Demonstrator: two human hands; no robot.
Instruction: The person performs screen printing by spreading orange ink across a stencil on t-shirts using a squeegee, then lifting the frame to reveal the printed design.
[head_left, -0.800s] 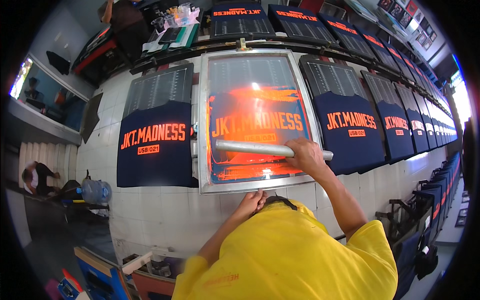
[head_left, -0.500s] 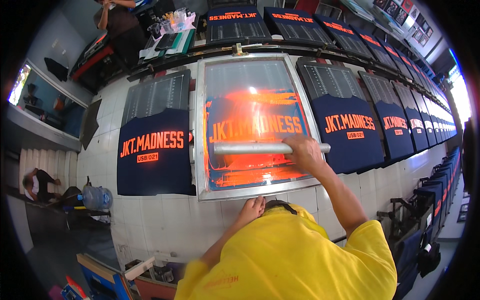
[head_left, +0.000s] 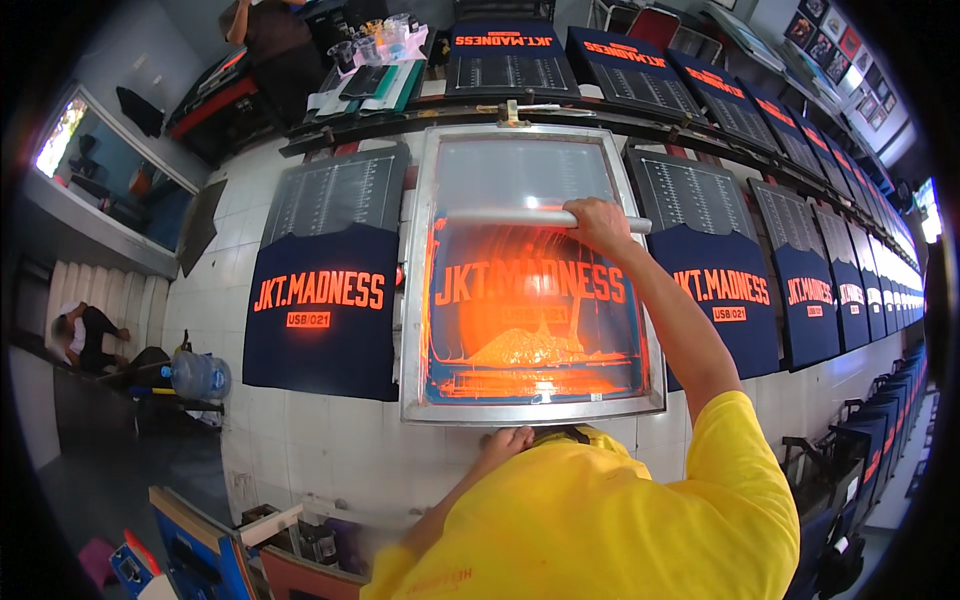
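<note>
Right hand (head_left: 602, 226) clasps a grey bar (head_left: 505, 217); whether left hand (head_left: 508, 443) grips, I cannot tell.

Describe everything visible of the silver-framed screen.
Lying before the person, the screen has a silver, metallic rectangular rim and translucent sheet. Orange ink covers much of its lower part, heaped toward the near edge. A fitting sits at its far edge. The right hand grips a silver bar across its upper part; whether the left hand touches it is unclear.
</note>
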